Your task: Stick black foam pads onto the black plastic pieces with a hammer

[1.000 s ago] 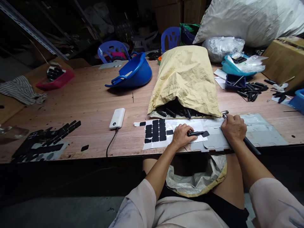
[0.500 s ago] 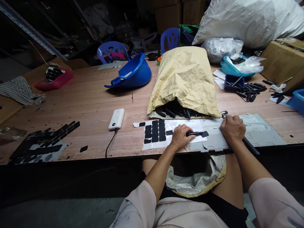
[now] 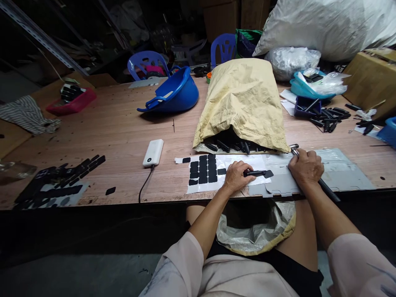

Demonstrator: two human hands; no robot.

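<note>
My left hand [image 3: 237, 176] is closed on a slim black tube-like piece [image 3: 255, 173], holding it low and level over the white sheet. The tube's far end meets a black rounded patch [image 3: 268, 174] at the sheet's right edge. Rows of similar black patches [image 3: 203, 169] stick to the white backing sheet [image 3: 201, 188] left of that hand. My right hand [image 3: 306, 168] is wrapped round a hammer with a metal head [image 3: 294, 147] and a black handle [image 3: 329, 190]. It rests on the grey board [image 3: 343, 177], right of the tube.
A yellow woven sack [image 3: 243, 99] lies just behind the hands, its mouth showing several black tubes. An open sack [image 3: 247, 243] sits between the legs. A white power bank [image 3: 153, 152] with a cable, a blue basin [image 3: 181, 93] and more black pieces [image 3: 330, 117] are on the table.
The view has shifted slightly. Both hands keep their holds on the tube and the hammer, with hardly any movement.
</note>
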